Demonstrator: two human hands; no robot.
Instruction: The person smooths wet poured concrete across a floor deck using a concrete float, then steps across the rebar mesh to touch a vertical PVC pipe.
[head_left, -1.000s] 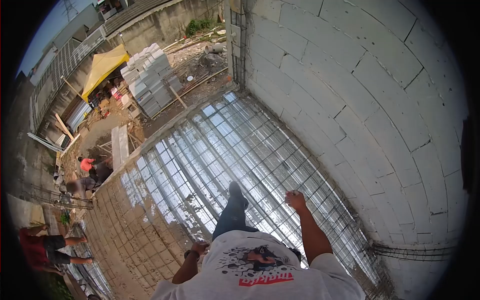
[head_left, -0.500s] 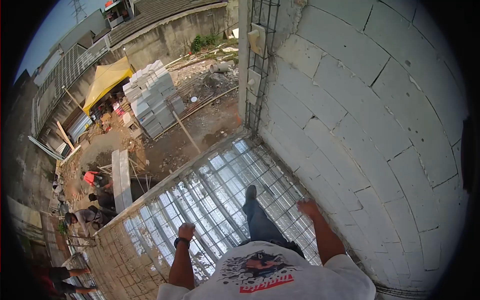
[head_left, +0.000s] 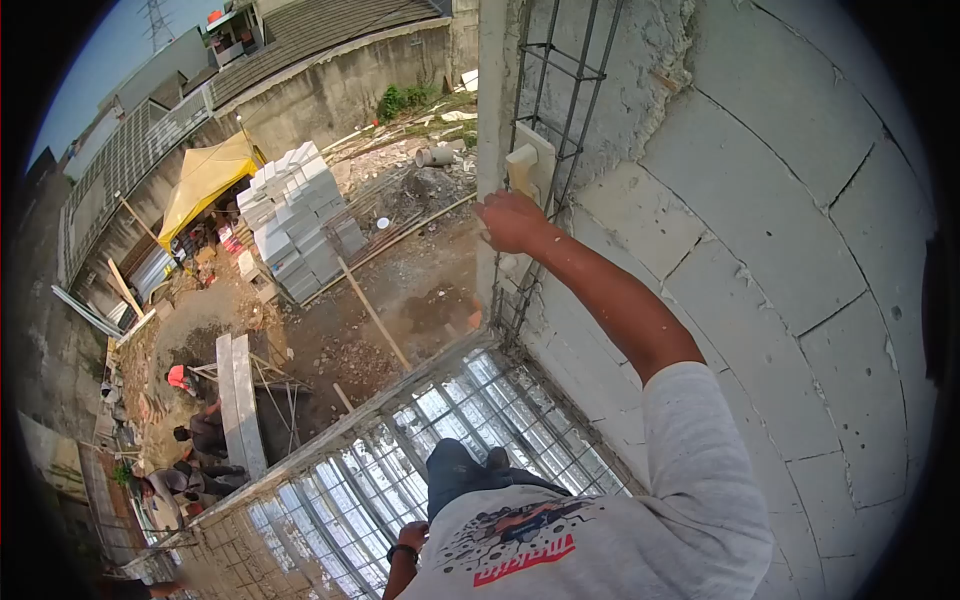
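Observation:
My right arm is stretched forward, and my right hand [head_left: 512, 222] is at the rebar column by the block wall. Its fingers are bent, but their far side is hidden, so whether they grip anything is unclear. Just above the hand, a cream plastering float [head_left: 532, 165] with a block handle is lodged in the rebar cage [head_left: 575, 75]. A second float is mostly covered by my hand and wrist. Low by my hip, my left hand [head_left: 413, 536] hangs with curled fingers and a dark wristband, with no object visible in it.
A block wall [head_left: 780, 240] rises close on my right. Underfoot lies a rebar mesh over shiny metal decking [head_left: 390, 450], ending at a raised edge. Below are stacked blocks [head_left: 300, 220], planks [head_left: 240, 405], a yellow canopy [head_left: 205, 185] and several crouching people [head_left: 190, 480].
I have stepped closer to the rebar column. My right hand has risen from beside the wall to the floats, while my left hand has dropped back toward my body.

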